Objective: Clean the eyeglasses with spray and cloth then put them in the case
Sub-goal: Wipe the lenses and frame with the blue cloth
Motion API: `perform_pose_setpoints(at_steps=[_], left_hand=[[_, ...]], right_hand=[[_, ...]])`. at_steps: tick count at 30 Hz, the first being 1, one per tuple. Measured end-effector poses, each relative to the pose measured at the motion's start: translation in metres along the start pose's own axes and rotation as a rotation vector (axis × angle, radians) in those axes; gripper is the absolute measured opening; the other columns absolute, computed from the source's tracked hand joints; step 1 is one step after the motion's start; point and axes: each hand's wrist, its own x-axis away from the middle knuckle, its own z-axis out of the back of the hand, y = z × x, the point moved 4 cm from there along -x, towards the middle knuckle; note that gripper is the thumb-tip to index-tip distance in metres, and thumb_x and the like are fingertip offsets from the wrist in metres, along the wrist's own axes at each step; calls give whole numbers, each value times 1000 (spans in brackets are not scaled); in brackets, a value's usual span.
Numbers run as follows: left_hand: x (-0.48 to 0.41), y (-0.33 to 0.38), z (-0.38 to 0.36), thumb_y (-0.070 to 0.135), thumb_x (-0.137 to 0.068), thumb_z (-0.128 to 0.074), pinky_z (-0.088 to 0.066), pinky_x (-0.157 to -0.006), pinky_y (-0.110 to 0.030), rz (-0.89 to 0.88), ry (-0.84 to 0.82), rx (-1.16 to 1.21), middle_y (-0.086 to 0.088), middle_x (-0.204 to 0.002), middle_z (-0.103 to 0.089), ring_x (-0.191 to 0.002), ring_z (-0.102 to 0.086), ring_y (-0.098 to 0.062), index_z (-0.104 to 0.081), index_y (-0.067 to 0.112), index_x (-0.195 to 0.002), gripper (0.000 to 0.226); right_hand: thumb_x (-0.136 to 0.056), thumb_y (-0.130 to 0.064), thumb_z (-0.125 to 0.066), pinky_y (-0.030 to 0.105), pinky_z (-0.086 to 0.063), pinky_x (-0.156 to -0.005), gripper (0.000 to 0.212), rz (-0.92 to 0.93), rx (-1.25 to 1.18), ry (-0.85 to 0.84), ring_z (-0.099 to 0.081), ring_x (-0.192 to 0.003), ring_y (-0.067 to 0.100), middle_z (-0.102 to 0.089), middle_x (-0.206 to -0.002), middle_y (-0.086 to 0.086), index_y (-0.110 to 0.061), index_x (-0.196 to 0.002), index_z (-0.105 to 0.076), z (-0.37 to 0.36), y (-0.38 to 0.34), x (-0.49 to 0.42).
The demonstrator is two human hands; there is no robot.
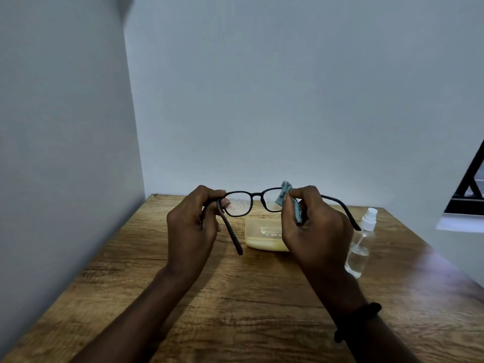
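Note:
Black-framed eyeglasses (255,195) are held up above the wooden table (235,297), arms unfolded toward me. My left hand (195,226) grips the frame's left hinge, thumb on the rim. Fine droplets cover the left lens. My right hand (311,231) pinches a small grey-blue cloth (285,191) against the right lens. A pale yellow case (263,235) lies shut on the table below the glasses, partly hidden by my right hand. A clear spray bottle (362,242) with a white nozzle stands to the right of that hand.
Grey walls close the table in at the back and on the left. A black frame and a white ledge (463,218) stand at the right edge. Bare wood stretches between my forearms and along the table's front.

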Motion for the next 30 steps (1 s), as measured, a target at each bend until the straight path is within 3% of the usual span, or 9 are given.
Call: perform_pose_setpoints(at_steps=[5,9,14,17,24,30], left_hand=[[6,2,-6,-12,-92,-65,-59,-62,-42,-3,-24,17,11,-86,-73,-73,-69,-7,-72,9,-102,23],[5,-1,-6,-13,-92,-65,-58,-61,-46,13,-17,19,11,-87,-73,-74,-71,-15,-71,10,-101,25],[1,2,0,19,-95,-50,-57,-58,-50,19,48,38,3,-88,-74,-76,-72,-22,-69,16,-100,20],[-1,1,2,24,-95,-49,-56,-56,-51,25,53,38,4,-87,-74,-72,-71,-24,-68,18,-100,20],[1,-2,-1,27,-95,-50,-56,-57,-50,48,34,57,1,-87,-75,-73,-72,-26,-70,12,-102,26],[2,1,-4,27,-95,-51,-55,-53,-48,54,19,66,3,-86,-74,-65,-68,-25,-70,10,-101,26]], right_hand=[[-89,-25,-68,21,-31,-48,8,2,64,-73,-60,-46,20,-62,-55,-4,-18,-91,-71,-6,-1,3],[-89,-25,-71,22,-38,-49,6,21,6,-153,-63,-51,17,-66,-61,-5,-22,-94,-72,-10,-4,5],[-88,-27,-71,23,-40,-48,3,44,27,-260,-65,-54,16,-68,-63,-6,-24,-89,-69,-16,-7,9],[-88,-28,-71,22,-37,-50,5,27,58,-295,-65,-54,17,-68,-62,-6,-25,-88,-68,-18,-6,11],[-79,-22,-80,22,-32,-53,14,-69,178,-145,-65,-49,24,-63,-53,-4,-21,-83,-66,-9,-1,7],[-85,-23,-76,25,-40,-48,10,-71,120,-124,-67,-52,24,-67,-58,-3,-19,-90,-69,-11,2,6]])
